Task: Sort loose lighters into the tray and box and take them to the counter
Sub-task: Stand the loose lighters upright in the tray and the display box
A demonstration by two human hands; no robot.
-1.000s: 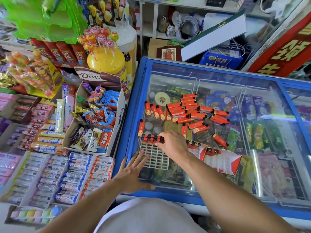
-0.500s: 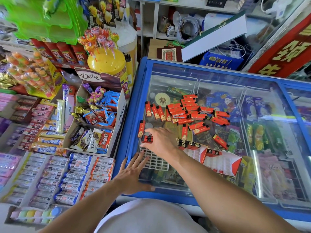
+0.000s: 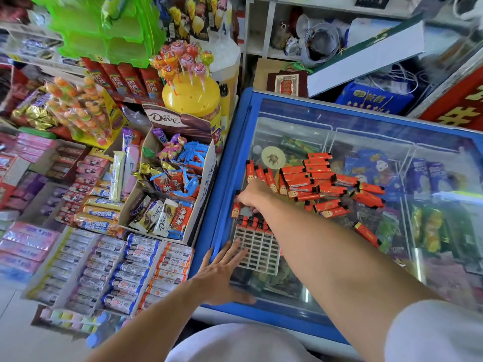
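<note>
Since a moment ago, the right hand (image 3: 249, 198) has moved from the tray (image 3: 257, 250) out to the lone lighter (image 3: 236, 209) just past the tray's far left corner. Its fingers curl at that lighter, so another one looks ready for a slot. That lighter's long side points away from the tray. The left hand (image 3: 222, 274) lies spread flat, touching the tray's near left edge.
</note>
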